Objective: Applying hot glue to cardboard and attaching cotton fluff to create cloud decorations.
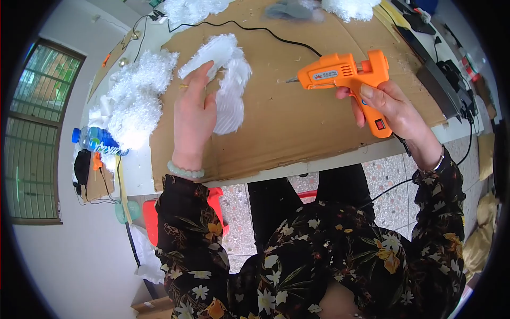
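The right grip (389, 106) is closed around the handle (372, 115) of 1 orange glue gun (345, 77), over brown cardboard (284, 125). On it lies 1 white fringed piece (232, 98), partly under the left grip (194, 114) and to its right; whether it is pinched, I cannot tell.

Pretty bright overall, white fluff (139, 95) kinda blown out, and the window (35, 127) bows near the black fisheye rim.
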The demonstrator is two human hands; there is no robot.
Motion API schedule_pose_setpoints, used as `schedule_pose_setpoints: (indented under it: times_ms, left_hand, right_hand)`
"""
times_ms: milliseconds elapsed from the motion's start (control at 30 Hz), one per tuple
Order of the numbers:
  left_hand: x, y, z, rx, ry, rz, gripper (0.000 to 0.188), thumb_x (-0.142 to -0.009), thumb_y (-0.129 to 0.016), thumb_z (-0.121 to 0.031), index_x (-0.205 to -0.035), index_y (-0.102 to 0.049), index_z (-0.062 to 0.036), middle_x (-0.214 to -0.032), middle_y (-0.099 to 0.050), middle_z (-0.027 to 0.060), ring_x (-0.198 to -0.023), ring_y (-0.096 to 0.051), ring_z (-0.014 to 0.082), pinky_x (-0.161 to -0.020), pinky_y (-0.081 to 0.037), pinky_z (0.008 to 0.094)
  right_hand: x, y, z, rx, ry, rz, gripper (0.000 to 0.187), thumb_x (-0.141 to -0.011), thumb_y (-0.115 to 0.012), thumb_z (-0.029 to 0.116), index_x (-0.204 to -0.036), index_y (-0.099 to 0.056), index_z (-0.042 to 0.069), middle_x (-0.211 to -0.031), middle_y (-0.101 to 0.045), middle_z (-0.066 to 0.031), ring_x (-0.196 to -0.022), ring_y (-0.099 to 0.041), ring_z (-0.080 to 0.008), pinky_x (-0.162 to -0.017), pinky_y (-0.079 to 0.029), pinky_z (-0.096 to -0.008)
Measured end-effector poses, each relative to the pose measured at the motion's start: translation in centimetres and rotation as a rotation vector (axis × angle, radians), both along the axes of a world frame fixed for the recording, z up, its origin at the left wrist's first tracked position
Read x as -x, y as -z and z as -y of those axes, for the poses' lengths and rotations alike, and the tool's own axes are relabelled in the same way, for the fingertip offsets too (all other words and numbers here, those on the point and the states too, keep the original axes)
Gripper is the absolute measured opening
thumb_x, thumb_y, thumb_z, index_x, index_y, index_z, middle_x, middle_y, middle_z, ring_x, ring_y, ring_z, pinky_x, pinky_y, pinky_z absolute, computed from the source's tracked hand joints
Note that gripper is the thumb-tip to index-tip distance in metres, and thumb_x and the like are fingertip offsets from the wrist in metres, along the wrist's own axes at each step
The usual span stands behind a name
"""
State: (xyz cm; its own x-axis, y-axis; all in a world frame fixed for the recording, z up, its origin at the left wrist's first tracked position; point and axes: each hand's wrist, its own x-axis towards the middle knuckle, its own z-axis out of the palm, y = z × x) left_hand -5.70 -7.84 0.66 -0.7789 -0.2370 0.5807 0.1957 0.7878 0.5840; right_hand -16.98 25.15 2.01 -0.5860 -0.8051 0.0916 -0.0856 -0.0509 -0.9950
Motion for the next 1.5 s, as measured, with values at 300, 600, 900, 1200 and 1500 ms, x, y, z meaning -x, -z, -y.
schedule_pose_setpoints:
  times_ms: [300,600,900,1200,1500]
  left_hand:
    - [-2.1,-3.7,1.0,0.561,-0.106,0.167,0.042,-0.081,-0.06,0.006,-0.119,-0.063,-0.0103,-0.096,-0.067,0.0121,-0.081,-0.066,0.0266,-0.072,-0.052,0.0349]
    - [-4.7,-0.5,3.1,0.227,-0.27,0.342,0.03,-0.081,-0.07,-0.016,-0.109,-0.067,-0.0058,-0.079,-0.067,0.0144,-0.073,-0.065,0.0285,-0.064,-0.051,0.0372]
    - [-4.3,-0.9,-1.3,0.534,-0.117,0.05,0.027,-0.069,-0.076,-0.016,-0.092,-0.065,-0.0074,-0.087,-0.063,0.008,-0.089,-0.059,0.0287,-0.082,-0.046,0.04]
    - [-1.3,-0.1,-2.3,0.991,0.008,0.178,0.011,-0.07,-0.065,-0.01,-0.081,-0.065,-0.0061,-0.082,-0.062,0.006,-0.086,-0.058,0.0244,-0.083,-0.043,0.0392]
    - [-3.3,-1.3,-5.0,0.926,0.243,-0.056,0.018,-0.071,-0.063,-0.009,-0.088,-0.064,-0.0054,-0.084,-0.062,0.0039,-0.088,-0.059,0.0199,-0.091,-0.044,0.0448]
  right_hand:
    - [0.0,-0.1,0.6,-0.01,-0.024,-0.002,0.05,-0.1,-0.045,0.04,-0.123,-0.053,-0.003,-0.113,-0.061,-0.0096,-0.065,-0.054,-0.012,-0.064,-0.045,-0.0258]
    - [0.3,-0.1,1.3,-0.004,-0.092,0.012,0.051,-0.099,-0.046,0.04,-0.123,-0.052,-0.004,-0.112,-0.062,-0.0102,-0.066,-0.055,-0.0126,-0.063,-0.046,-0.0261]
    - [0.1,0.1,1.1,-0.021,-0.086,0.024,0.052,-0.098,-0.048,0.041,-0.125,-0.051,-0.003,-0.113,-0.062,-0.0103,-0.065,-0.056,-0.0126,-0.063,-0.046,-0.0262]
    - [0.4,-0.2,0.6,-0.07,-0.087,0.025,0.051,-0.098,-0.049,0.04,-0.126,-0.05,-0.003,-0.112,-0.062,-0.01,-0.064,-0.055,-0.0126,-0.063,-0.045,-0.0255]
    - [1.2,0.1,-0.7,-0.022,-0.057,-0.006,0.053,-0.099,-0.045,0.043,-0.122,-0.055,-0.003,-0.099,-0.064,-0.0097,-0.066,-0.057,-0.0134,-0.065,-0.045,-0.0263]
